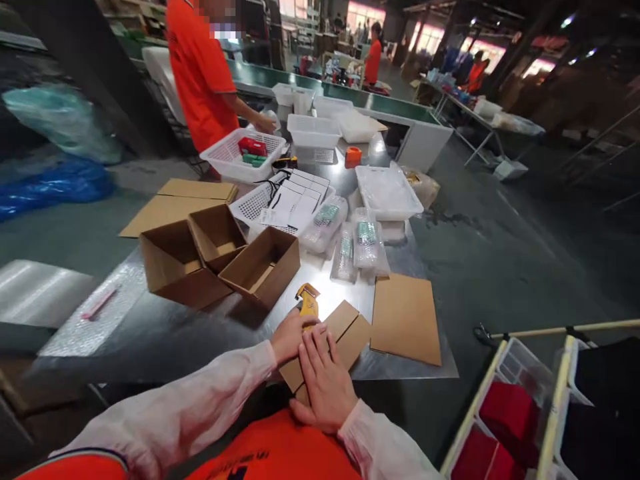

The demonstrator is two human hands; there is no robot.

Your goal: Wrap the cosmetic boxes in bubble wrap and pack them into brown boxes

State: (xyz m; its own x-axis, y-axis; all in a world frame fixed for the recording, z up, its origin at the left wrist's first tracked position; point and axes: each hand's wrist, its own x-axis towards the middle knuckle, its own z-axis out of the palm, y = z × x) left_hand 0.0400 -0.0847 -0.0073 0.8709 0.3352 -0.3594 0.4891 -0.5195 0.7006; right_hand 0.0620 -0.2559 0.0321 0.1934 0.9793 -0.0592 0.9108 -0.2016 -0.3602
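A small brown cardboard box (353, 337) with its top flaps closed lies at the table's front edge, a seam running along its top. My right hand (327, 383) rests flat on that box with its fingers stretched out. Just left of it, my left hand (293, 335) is wrapped round a yellow tape dispenser (309, 303), whose head points away from me. The lower part of the dispenser is hidden by my hand. Several open cardboard boxes (263, 270) stand to the left, and a flat cardboard sheet (406, 320) lies to the right of the closed box.
Bubble-wrapped packs (367, 243) lie mid-table beside a white basket (250, 203) of printed papers. A white tray (389, 193) stands behind them. A co-worker in an orange shirt (200, 73) stands at the far left. Bins with red items (510, 413) sit on the right.
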